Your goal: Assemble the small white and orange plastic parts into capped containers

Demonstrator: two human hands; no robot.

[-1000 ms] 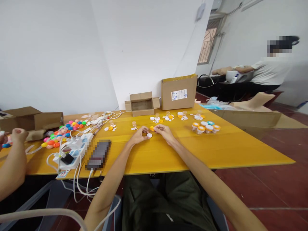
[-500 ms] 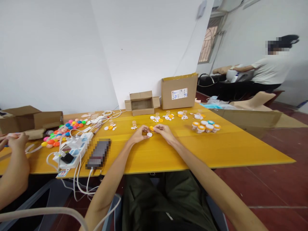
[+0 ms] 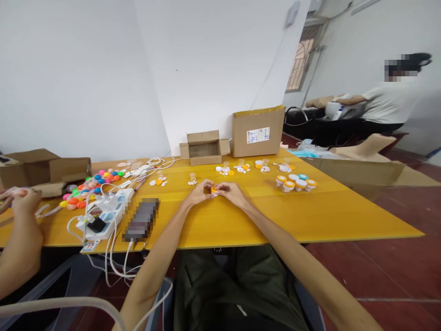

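Above the yellow table (image 3: 220,225), my left hand (image 3: 198,193) is closed on a small white round cap (image 3: 214,195). Fingers of my right hand (image 3: 232,194) pinch a small orange ring (image 3: 213,189), which sits against the top of the white cap. Both hands meet there, and the fingers partly hide the two pieces. Just beyond my left hand stands a small clear cup (image 3: 192,176) with small white parts (image 3: 192,183) beside it. Further back lie white and orange parts (image 3: 225,171) in little groups, some with clear cups.
Several capped jars (image 3: 295,182) stand together at right. Cardboard boxes (image 3: 257,133) line the wall side. At left are colourful balls (image 3: 91,186), a power strip (image 3: 108,216) with cables, a phone (image 3: 141,219) and another person's hands (image 3: 20,200). A person (image 3: 389,99) sits at far right.
My right hand has moved left and brought the orange ring onto the white cap in my left hand. The two pieces were apart before.
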